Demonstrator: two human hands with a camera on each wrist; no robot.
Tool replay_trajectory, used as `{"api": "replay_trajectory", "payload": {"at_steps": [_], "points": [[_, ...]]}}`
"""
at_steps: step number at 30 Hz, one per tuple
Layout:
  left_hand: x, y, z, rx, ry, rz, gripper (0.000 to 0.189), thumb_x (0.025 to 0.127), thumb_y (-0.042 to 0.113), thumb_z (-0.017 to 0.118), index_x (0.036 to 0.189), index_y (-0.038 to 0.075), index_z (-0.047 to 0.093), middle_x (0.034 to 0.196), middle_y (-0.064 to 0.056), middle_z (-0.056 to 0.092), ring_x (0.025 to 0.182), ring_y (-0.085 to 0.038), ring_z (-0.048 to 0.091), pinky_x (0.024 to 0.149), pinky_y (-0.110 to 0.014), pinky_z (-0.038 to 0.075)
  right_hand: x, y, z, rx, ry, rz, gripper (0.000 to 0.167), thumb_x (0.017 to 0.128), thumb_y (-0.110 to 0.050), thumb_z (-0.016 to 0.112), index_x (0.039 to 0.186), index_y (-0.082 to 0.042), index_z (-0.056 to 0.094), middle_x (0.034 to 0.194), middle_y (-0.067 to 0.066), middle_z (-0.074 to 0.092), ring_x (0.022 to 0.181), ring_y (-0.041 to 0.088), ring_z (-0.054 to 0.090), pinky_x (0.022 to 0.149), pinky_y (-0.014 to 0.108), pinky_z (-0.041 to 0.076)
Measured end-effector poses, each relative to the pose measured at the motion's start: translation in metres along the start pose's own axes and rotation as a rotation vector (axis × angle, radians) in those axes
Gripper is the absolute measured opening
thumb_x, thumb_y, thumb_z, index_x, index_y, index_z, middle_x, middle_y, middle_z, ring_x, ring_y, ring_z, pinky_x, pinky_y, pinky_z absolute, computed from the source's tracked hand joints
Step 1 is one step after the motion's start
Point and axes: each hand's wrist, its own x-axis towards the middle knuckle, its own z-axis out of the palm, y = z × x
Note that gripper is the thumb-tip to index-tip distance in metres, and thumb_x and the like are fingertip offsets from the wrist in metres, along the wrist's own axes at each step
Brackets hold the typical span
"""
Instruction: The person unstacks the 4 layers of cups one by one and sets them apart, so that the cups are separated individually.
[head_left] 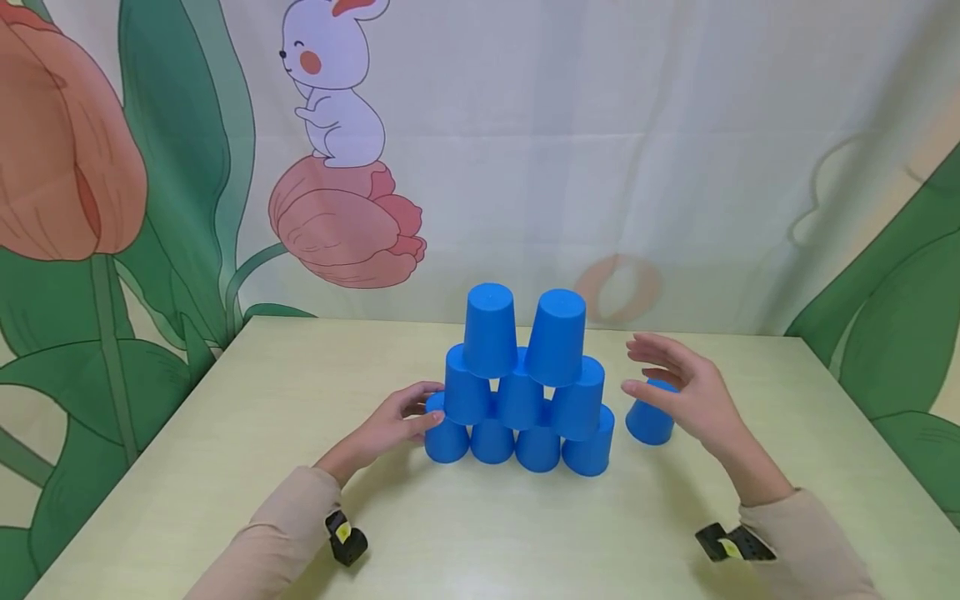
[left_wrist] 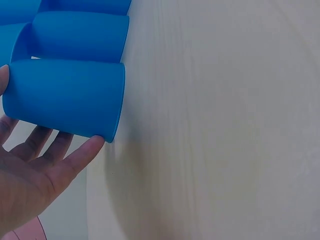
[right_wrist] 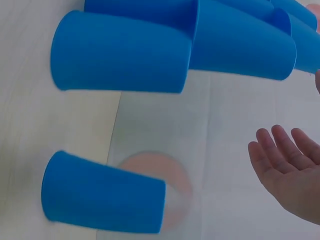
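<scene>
Head view: left hand [head_left: 384, 429], relaxed, touching corner cup [head_left: 447, 442]; right hand [head_left: 690, 392], unclenched, empty, near lone cup [head_left: 648, 425]; gentle contact best for stack [head_left: 520, 402].

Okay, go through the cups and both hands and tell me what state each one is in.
Top two cups: upside down, resting on the middle row
Middle three cups: upside down, resting on the bottom row
Bottom four cups: upside down, standing on the table
Lone cup: upside down, apart from the stack
Left hand: touching the bottom row's leftmost cup
Right hand: raised, holding nothing
</scene>
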Motion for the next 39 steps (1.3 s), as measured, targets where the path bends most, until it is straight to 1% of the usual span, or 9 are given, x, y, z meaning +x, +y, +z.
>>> {"api": "replay_trajectory", "payload": {"at_steps": [3, 10, 14, 16, 21, 22, 27, 31, 39], "points": [[0.0, 0.0, 0.0, 0.001, 0.003, 0.001, 0.057, 0.087, 0.035, 0.059, 0.135, 0.011, 0.04, 0.13, -0.016, 0.045, 0.114, -0.036, 0.046, 0.082, -0.047, 0.049, 0.002, -0.009, 0.007, 0.019, 0.018, -0.035, 0.059, 0.083, -0.014, 0.067, 0.134, -0.003, 0.04, 0.127, 0.017, 0.051, 0.112, 0.026, 0.051, 0.086, 0.013, 0.041], [0.0, 0.0, 0.001, 0.004, 0.004, 0.01, 0.056, 0.088, 0.034, 0.059, 0.135, 0.01, 0.04, 0.13, -0.017, 0.045, 0.114, -0.036, 0.046, 0.082, -0.047, 0.049, 0.009, -0.016, 0.022, 0.086, 0.029, -0.096, 0.055, 0.082, -0.011, 0.067, 0.131, -0.002, 0.044, 0.125, 0.016, 0.052, 0.113, 0.027, 0.051, 0.088, 0.016, 0.042], [-0.001, 0.0, 0.001, 0.009, 0.008, 0.011, 0.056, 0.088, 0.034, 0.059, 0.135, 0.011, 0.039, 0.13, -0.016, 0.045, 0.114, -0.036, 0.046, 0.082, -0.046, 0.049, 0.013, -0.019, 0.027, 0.099, 0.036, -0.097, 0.053, 0.082, -0.009, 0.067, 0.129, 0.0, 0.046, 0.125, 0.017, 0.053, 0.113, 0.028, 0.05, 0.088, 0.015, 0.041], [-0.001, 0.0, 0.001, 0.011, 0.012, 0.011, 0.056, 0.088, 0.034, 0.059, 0.135, 0.011, 0.04, 0.13, -0.016, 0.046, 0.114, -0.035, 0.046, 0.082, -0.046, 0.049, 0.015, -0.021, 0.03, 0.095, 0.033, -0.088, 0.053, 0.082, -0.009, 0.068, 0.129, -0.001, 0.046, 0.125, 0.016, 0.052, 0.114, 0.028, 0.049, 0.09, 0.021, 0.042], [-0.002, 0.0, 0.001, 0.013, 0.015, 0.013, 0.055, 0.088, 0.034, 0.059, 0.135, 0.012, 0.04, 0.131, -0.016, 0.045, 0.115, -0.036, 0.046, 0.082, -0.047, 0.049, 0.021, -0.021, 0.039, 0.071, -0.005, -0.068, 0.058, 0.08, -0.015, 0.07, 0.131, -0.003, 0.045, 0.128, 0.016, 0.05, 0.117, 0.031, 0.046, 0.093, 0.047, 0.04], [-0.002, 0.0, 0.001, 0.013, 0.015, 0.014, 0.055, 0.088, 0.034, 0.058, 0.135, 0.012, 0.04, 0.131, -0.016, 0.045, 0.115, -0.036, 0.045, 0.082, -0.047, 0.048, 0.022, -0.02, 0.041, 0.065, -0.014, -0.063, 0.06, 0.08, -0.017, 0.07, 0.132, -0.003, 0.044, 0.129, 0.016, 0.05, 0.118, 0.031, 0.046, 0.093, 0.05, 0.039], [-0.002, 0.0, 0.001, 0.01, 0.014, 0.018, 0.055, 0.088, 0.034, 0.058, 0.135, 0.012, 0.04, 0.131, -0.016, 0.045, 0.115, -0.036, 0.045, 0.082, -0.047, 0.049, 0.025, -0.021, 0.047, 0.015, -0.048, -0.019, 0.068, 0.078, -0.026, 0.072, 0.135, -0.005, 0.04, 0.132, 0.016, 0.047, 0.119, 0.035, 0.044, 0.093, 0.055, 0.038], [-0.003, 0.0, 0.001, 0.004, 0.011, 0.019, 0.056, 0.088, 0.034, 0.058, 0.135, 0.011, 0.039, 0.13, -0.016, 0.045, 0.115, -0.036, 0.045, 0.082, -0.046, 0.049, 0.025, -0.025, 0.05, 0.002, -0.067, 0.022, 0.073, 0.076, -0.03, 0.072, 0.137, -0.008, 0.038, 0.134, 0.015, 0.045, 0.119, 0.037, 0.044, 0.091, 0.058, 0.037], [-0.002, 0.0, 0.001, -0.002, 0.014, 0.011, 0.056, 0.088, 0.035, 0.059, 0.135, 0.011, 0.04, 0.13, -0.016, 0.045, 0.114, -0.035, 0.046, 0.082, -0.045, 0.049, 0.027, -0.029, 0.055, -0.003, -0.063, 0.028, 0.067, 0.078, -0.029, 0.071, 0.134, -0.006, 0.042, 0.131, 0.017, 0.048, 0.116, 0.039, 0.046, 0.09, 0.06, 0.037]]}}
